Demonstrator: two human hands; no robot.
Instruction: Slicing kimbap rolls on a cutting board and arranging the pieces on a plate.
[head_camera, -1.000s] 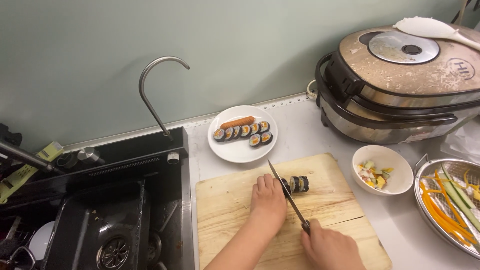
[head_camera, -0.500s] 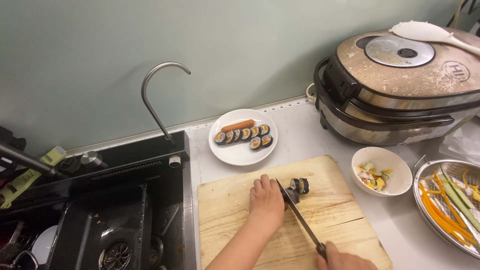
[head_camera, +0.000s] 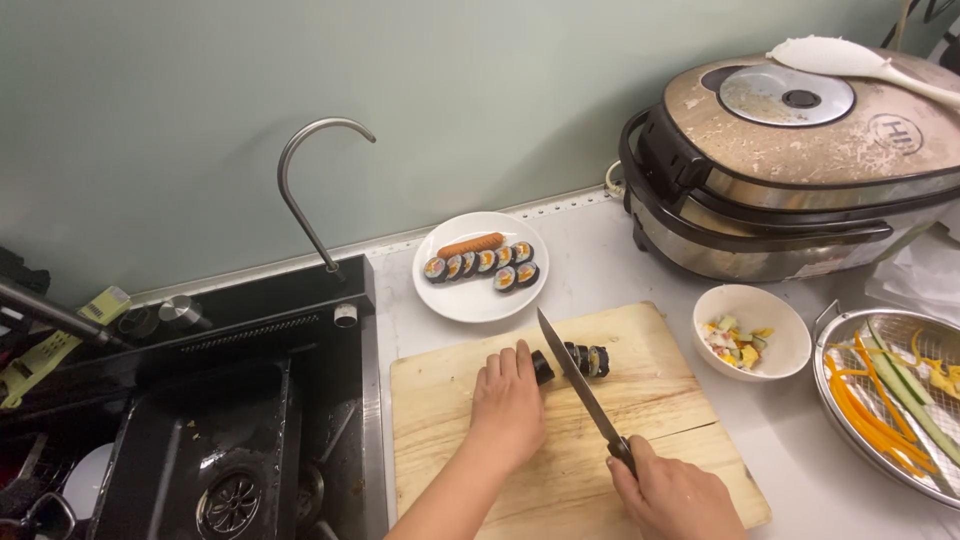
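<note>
Seaweed rice roll (head_camera: 572, 361): on wooden cutting board (head_camera: 640, 400), partly sliced. Left hand (head_camera: 508, 405): fingers curled over roll's uncut end. Right hand (head_camera: 675, 495): closed round knife (head_camera: 580, 385) handle (blade in the roll). White plate (head_camera: 480, 267) of slices behind.

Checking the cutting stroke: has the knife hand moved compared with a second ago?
Yes. The right hand with the knife was drawn back toward the near edge of the cutting board half a second ago, and has since pushed forward again toward the seaweed rice roll.

One head view – looking steeply down, near the cutting board (head_camera: 460, 400).
</note>
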